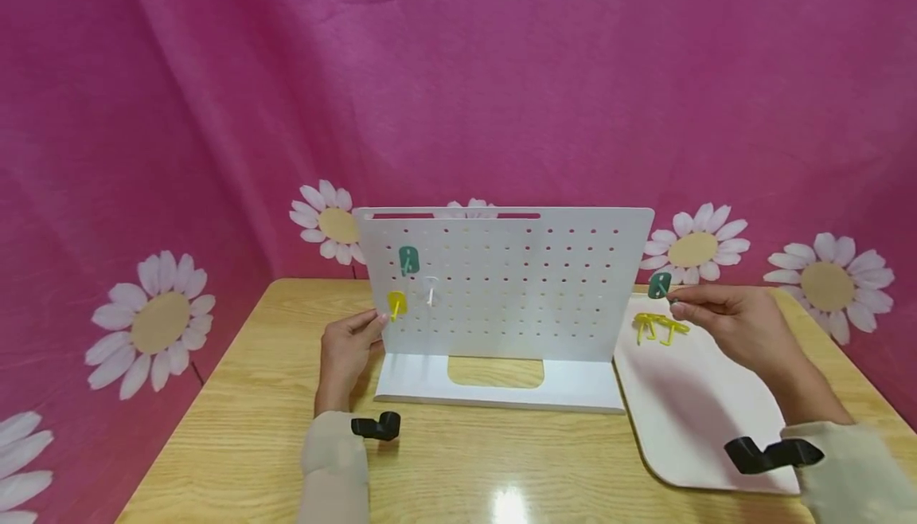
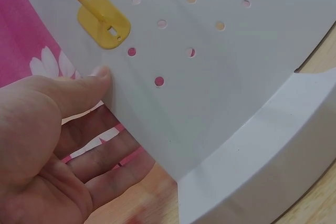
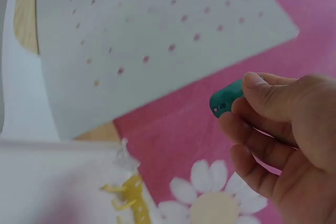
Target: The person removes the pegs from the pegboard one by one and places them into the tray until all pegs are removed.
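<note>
A white pegboard (image 1: 501, 301) stands upright on its base on the wooden table. My left hand (image 1: 348, 349) grips its left edge, thumb on the front face and the other fingers behind, as the left wrist view shows. Just above that thumb a yellow hook (image 2: 104, 20) is mounted on the board. A green hook (image 1: 409, 260) and a white hook (image 1: 431, 291) are mounted higher up. Off the board's right side, my right hand (image 1: 738, 325) pinches another green hook (image 3: 227, 99) between thumb and fingers, apart from the board and above the tray.
On the right lies a white tray (image 1: 705, 428) with several yellow hooks (image 1: 659, 325) at its far end. Something whitish (image 3: 126, 156) lies beside them in the right wrist view, blurred. A pink cloth (image 1: 501, 78) with daisies hangs behind the table (image 1: 444, 468).
</note>
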A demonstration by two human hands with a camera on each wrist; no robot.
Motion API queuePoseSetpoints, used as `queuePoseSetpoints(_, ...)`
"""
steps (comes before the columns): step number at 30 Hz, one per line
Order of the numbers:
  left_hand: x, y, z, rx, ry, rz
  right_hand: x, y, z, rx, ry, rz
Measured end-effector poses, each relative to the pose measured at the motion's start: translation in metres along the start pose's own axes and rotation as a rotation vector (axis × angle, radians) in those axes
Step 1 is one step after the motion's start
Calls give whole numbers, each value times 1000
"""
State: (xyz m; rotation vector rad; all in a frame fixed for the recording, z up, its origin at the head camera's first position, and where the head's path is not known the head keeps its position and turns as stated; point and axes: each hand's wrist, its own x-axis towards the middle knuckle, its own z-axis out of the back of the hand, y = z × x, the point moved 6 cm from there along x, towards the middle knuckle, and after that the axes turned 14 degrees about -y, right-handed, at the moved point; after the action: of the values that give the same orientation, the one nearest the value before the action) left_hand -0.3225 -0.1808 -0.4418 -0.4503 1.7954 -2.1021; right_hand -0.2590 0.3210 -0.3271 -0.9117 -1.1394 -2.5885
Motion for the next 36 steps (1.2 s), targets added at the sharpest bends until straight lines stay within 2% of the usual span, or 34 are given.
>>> queuePoseSetpoints(4, 1, 1, 0, -1, -1, -1, -3, -23, -9, -22, 31, -51)
queuePoseSetpoints(11, 0, 0, -1, 3, -4, -14, -14, -66, -28, 3, 117, -239)
queuePoseSetpoints(15, 1, 1, -1, 13, -9, -10, -17, -81, -41, 26, 133, -268)
queuePoseSetpoints(18, 1, 1, -1, 15, -14, -13, -17, -87, -51, 44, 141, -268)
queuePoseSetpoints(27, -1, 1, 0, 2, -8, -27, -19, -95, -69, 52, 197, -352)
queuePoseSetpoints(31, 0, 1, -1, -1, -9, -32, -17, -95, -68, 6, 214, -358)
queuePoseSetpoints(36, 1, 1, 0, 20, -11, -27, -11, -89, -55, -57, 233, -349)
